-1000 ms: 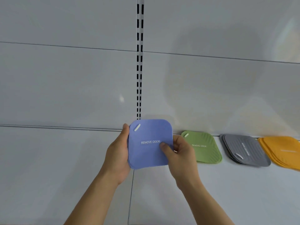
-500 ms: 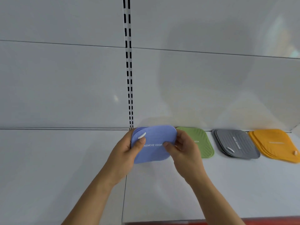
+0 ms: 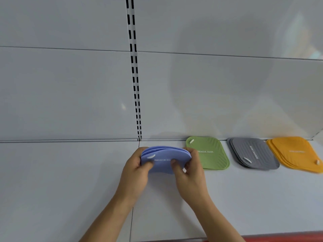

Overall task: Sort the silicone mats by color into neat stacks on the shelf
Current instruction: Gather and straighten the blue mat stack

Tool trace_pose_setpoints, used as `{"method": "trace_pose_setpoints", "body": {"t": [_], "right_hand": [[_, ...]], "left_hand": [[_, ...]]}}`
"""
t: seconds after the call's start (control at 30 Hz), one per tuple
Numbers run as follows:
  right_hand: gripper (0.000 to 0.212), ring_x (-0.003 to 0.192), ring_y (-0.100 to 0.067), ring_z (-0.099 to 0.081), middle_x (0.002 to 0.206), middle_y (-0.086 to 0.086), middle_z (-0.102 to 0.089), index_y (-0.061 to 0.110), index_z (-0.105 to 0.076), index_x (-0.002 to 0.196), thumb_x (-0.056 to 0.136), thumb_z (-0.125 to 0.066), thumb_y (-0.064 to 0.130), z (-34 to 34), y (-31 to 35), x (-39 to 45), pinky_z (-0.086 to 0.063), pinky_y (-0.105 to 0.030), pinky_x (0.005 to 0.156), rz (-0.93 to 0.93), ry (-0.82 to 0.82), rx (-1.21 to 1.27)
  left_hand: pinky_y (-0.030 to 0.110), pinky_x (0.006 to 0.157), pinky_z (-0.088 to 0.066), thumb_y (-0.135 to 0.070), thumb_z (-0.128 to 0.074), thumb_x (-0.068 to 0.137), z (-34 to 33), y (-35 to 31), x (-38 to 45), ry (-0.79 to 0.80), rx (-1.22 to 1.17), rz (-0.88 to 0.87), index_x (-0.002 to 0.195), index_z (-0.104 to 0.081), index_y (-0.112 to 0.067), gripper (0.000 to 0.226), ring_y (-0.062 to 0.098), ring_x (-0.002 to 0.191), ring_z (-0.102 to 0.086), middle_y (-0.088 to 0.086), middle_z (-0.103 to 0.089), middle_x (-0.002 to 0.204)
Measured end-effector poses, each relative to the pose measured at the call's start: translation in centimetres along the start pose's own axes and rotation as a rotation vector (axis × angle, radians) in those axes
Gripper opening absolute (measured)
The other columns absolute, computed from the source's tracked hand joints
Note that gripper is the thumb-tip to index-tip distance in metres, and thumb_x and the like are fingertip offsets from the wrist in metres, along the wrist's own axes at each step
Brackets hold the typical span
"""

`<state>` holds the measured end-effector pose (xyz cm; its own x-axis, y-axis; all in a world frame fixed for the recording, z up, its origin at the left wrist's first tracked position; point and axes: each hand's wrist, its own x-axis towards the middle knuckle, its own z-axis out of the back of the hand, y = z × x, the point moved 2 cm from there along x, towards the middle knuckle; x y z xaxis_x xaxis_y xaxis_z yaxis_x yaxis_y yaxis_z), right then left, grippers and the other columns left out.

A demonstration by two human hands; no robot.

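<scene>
Both hands hold a small stack of blue silicone mats (image 3: 164, 163) low over the white shelf (image 3: 244, 198), near its back wall. My left hand (image 3: 136, 172) grips the stack's left edge, thumb on top. My right hand (image 3: 188, 170) pinches its right edge. The stack bows upward between them, its layers fanned at the top. To the right lie a green stack (image 3: 208, 152), a grey stack (image 3: 253, 154) and an orange stack (image 3: 295, 152), all flat in a row along the back.
A slotted white upright (image 3: 134, 75) runs down the grey back panel and meets the shelf just behind the blue mats. A seam (image 3: 131, 224) splits the shelf below my left hand. The shelf's red front edge (image 3: 283, 239) shows at bottom right.
The blue mats have gone from held up and facing me to low and nearly flat over the shelf, bowed between both hands. The view has shifted down and left.
</scene>
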<state>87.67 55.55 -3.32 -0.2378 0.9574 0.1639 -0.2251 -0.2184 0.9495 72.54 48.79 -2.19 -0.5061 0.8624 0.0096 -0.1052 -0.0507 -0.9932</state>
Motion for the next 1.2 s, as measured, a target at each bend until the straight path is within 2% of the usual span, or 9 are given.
{"method": "trace_pose_setpoints", "body": {"t": [0.1,0.3,0.4,0.6,0.8,0.93,1.03,1.13,1.2], "right_hand": [[0.029,0.092,-0.005,-0.063,0.098,0.021,-0.067,0.029,-0.057,0.111,0.095,-0.062,0.005,-0.2,0.8,-0.2,-0.045,-0.014,0.073,0.011,-0.026,0.039],[0.021,0.079,0.002,-0.061,0.091,0.013,-0.066,0.025,-0.057,0.103,0.094,-0.063,0.007,-0.6,0.1,-0.3,-0.043,-0.019,0.070,-0.110,-0.033,0.070],[0.019,0.076,0.007,-0.058,0.088,0.012,-0.064,0.022,-0.055,0.101,0.098,-0.057,0.004,-0.8,0.4,-0.2,-0.044,-0.012,0.068,-0.099,-0.010,0.055],[0.023,0.087,0.013,-0.058,0.102,0.013,-0.064,0.024,-0.049,0.107,0.100,-0.048,0.002,-1.0,0.1,-0.4,-0.043,-0.006,0.072,-0.115,0.053,-0.009],[0.030,0.083,0.010,-0.057,0.098,0.012,-0.064,0.030,-0.045,0.099,0.099,-0.047,0.000,-0.9,0.0,-0.5,-0.043,-0.008,0.069,-0.113,0.053,-0.047],[0.033,0.092,0.016,-0.056,0.104,0.016,-0.063,0.031,-0.045,0.109,0.097,-0.045,0.000,-0.6,-0.4,-0.2,-0.041,-0.004,0.070,-0.124,0.083,-0.091],[0.031,0.091,0.005,-0.058,0.102,0.015,-0.063,0.035,-0.048,0.108,0.099,-0.047,0.005,-0.3,-0.9,0.1,-0.041,-0.014,0.070,-0.054,0.069,-0.193],[0.014,0.083,-0.016,-0.058,0.095,0.006,-0.066,0.023,-0.058,0.107,0.099,-0.054,0.012,0.3,-1.4,1.2,-0.042,-0.034,0.070,0.050,0.024,-0.374],[0.009,0.078,-0.020,-0.058,0.087,0.006,-0.066,0.022,-0.060,0.101,0.097,-0.058,0.014,0.8,-1.2,2.1,-0.044,-0.036,0.066,0.097,0.021,-0.453]], "left_hand": [[0.025,0.087,-0.049,-0.018,-0.053,0.079,-0.3,-0.3,-0.1,-0.034,-0.012,0.003,0.113,-0.070,-0.025,0.039,0.009,0.106,-0.068,-0.009,-0.076,0.108],[0.026,0.092,-0.048,-0.021,-0.053,0.079,-0.3,0.2,-0.3,-0.039,0.002,0.037,0.119,-0.067,-0.029,0.043,0.003,0.110,-0.066,-0.014,-0.075,0.112],[0.019,0.092,-0.046,-0.023,-0.053,0.081,-0.5,-0.1,-0.3,-0.046,-0.033,0.050,0.123,-0.066,-0.034,0.046,-0.004,0.113,-0.064,-0.020,-0.073,0.116],[0.014,0.090,-0.045,-0.020,-0.052,0.081,-0.4,0.1,-0.2,-0.037,-0.017,0.047,0.125,-0.064,-0.034,0.048,-0.004,0.114,-0.063,-0.020,-0.072,0.118],[0.011,0.087,-0.045,0.001,-0.054,0.099,-0.6,0.9,0.0,-0.037,0.012,0.052,0.125,-0.061,-0.036,0.046,-0.007,0.109,-0.063,-0.024,-0.071,0.115],[0.003,0.082,-0.043,0.002,-0.053,0.099,-0.4,1.3,0.4,-0.028,0.079,0.053,0.124,-0.059,-0.033,0.044,-0.012,0.104,-0.063,-0.023,-0.071,0.110],[0.005,0.079,-0.045,-0.005,-0.054,0.101,-0.2,1.4,0.4,-0.012,0.170,0.073,0.121,-0.056,-0.031,0.033,-0.012,0.098,-0.063,-0.018,-0.071,0.110],[0.027,0.079,-0.050,-0.017,-0.053,0.103,0.2,1.0,1.1,-0.009,0.365,0.087,0.124,-0.055,-0.023,0.022,0.011,0.092,-0.066,-0.005,-0.070,0.100],[0.031,0.066,-0.046,-0.022,-0.053,0.101,0.5,0.6,2.1,-0.015,0.477,0.107,0.112,-0.058,-0.020,0.013,0.018,0.077,-0.062,-0.002,-0.065,0.085]]}}
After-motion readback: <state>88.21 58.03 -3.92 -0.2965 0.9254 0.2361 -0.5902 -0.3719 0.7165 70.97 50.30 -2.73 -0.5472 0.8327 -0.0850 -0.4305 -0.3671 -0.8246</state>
